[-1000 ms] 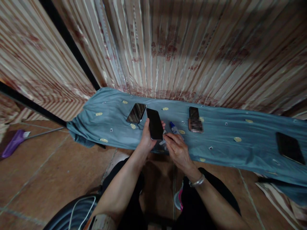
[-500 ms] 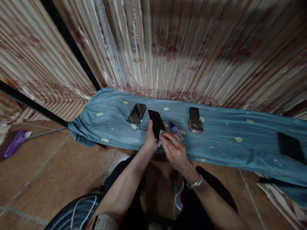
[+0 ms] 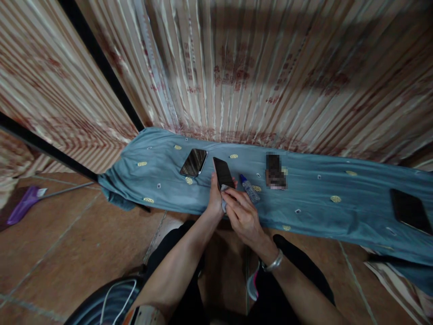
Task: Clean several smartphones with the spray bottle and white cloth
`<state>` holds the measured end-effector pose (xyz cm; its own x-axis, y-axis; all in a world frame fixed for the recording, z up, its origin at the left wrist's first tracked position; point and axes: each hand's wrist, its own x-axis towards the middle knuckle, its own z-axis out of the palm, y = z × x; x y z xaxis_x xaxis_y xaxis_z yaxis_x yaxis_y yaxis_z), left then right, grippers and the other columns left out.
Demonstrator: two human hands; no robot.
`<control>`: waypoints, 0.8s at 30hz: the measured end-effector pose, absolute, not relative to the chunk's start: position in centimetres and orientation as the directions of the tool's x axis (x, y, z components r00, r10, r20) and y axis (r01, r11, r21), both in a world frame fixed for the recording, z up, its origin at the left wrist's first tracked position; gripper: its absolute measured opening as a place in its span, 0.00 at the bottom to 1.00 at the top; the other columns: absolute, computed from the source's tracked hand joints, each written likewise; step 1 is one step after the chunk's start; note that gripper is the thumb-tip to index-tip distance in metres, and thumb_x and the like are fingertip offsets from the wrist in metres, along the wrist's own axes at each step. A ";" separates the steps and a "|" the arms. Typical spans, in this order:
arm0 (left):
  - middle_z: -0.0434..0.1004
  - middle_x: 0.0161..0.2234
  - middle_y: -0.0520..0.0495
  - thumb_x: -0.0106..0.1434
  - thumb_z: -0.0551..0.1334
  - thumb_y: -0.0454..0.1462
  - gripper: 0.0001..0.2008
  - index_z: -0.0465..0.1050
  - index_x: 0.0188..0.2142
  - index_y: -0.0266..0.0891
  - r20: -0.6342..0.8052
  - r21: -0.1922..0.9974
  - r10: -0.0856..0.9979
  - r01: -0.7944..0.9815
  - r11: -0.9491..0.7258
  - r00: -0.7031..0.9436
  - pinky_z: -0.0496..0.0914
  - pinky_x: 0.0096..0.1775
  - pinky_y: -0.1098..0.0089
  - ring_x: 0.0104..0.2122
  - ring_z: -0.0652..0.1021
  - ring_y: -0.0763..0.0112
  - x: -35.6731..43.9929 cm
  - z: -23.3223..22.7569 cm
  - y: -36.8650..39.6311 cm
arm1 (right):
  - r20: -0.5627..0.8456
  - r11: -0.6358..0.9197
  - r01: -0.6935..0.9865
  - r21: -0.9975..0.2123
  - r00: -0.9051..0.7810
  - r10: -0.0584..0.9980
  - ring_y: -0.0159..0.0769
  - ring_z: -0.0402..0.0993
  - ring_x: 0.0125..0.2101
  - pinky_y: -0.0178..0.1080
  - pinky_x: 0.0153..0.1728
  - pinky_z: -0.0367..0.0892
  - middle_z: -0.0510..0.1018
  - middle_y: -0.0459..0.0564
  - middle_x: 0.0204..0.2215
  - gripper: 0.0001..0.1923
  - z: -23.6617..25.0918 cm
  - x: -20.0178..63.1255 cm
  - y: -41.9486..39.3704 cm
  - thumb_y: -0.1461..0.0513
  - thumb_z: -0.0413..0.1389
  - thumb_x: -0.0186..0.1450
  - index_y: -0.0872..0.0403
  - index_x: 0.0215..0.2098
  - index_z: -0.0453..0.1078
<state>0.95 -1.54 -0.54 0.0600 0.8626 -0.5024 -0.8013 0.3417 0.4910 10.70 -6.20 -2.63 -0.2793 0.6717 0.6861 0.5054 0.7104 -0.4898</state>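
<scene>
My left hand point(image 3: 214, 196) is wrapped round a black smartphone point(image 3: 223, 173), held tilted with its dark screen up. My right hand point(image 3: 242, 213) pinches a small greyish-white cloth point(image 3: 223, 192) against the phone's lower end. Part of the cloth is hidden by my fingers. Just right of my hands lies a clear bottle with a blue cap point(image 3: 250, 188). Another smartphone point(image 3: 194, 162) rests face up to the left of the held one.
Blue-green patterned fabric point(image 3: 314, 221) covers the long bench. On it lie a partly pixelated dark object point(image 3: 275, 169) and a dark tablet-like device point(image 3: 410, 209) far right. A striped curtain point(image 3: 237, 67) hangs behind, black poles point(image 3: 101, 63) at left. A purple broom head point(image 3: 23, 205) is on the floor.
The held phone has turned slightly and shifted a little right. My right hand and the cloth have moved slightly left over its lower end. Both hands keep their hold.
</scene>
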 end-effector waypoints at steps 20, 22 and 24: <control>0.72 0.24 0.48 0.71 0.51 0.51 0.25 0.74 0.31 0.36 -0.544 0.553 0.832 -0.790 0.264 -0.103 0.72 0.42 0.69 0.35 0.79 0.66 1.1 0.1 -1.6 | 0.533 0.569 0.336 -0.751 -0.200 0.822 0.40 0.72 0.57 0.45 0.58 0.69 0.76 0.52 0.56 0.21 -3.7 10.7 -5.8 0.64 0.51 0.69 0.46 0.59 0.71; 0.71 0.23 0.49 0.72 0.49 0.49 0.24 0.74 0.32 0.37 -0.538 0.584 0.833 -0.770 0.258 -0.129 0.72 0.42 0.69 0.35 0.79 0.66 1.1 0.6 -1.7 | 0.525 0.560 0.317 -0.766 -0.194 0.828 0.40 0.72 0.57 0.44 0.59 0.69 0.75 0.52 0.56 0.21 -3.8 10.6 -5.9 0.64 0.51 0.69 0.46 0.59 0.71; 0.71 0.24 0.49 0.73 0.48 0.48 0.23 0.74 0.33 0.36 -0.522 0.627 0.839 -0.736 0.255 -0.154 0.72 0.42 0.69 0.35 0.79 0.67 1.1 0.7 -1.8 | 0.509 0.542 0.292 -0.788 -0.187 0.840 0.40 0.71 0.58 0.44 0.60 0.68 0.75 0.52 0.57 0.22 -3.9 10.5 -5.9 0.64 0.52 0.69 0.46 0.60 0.71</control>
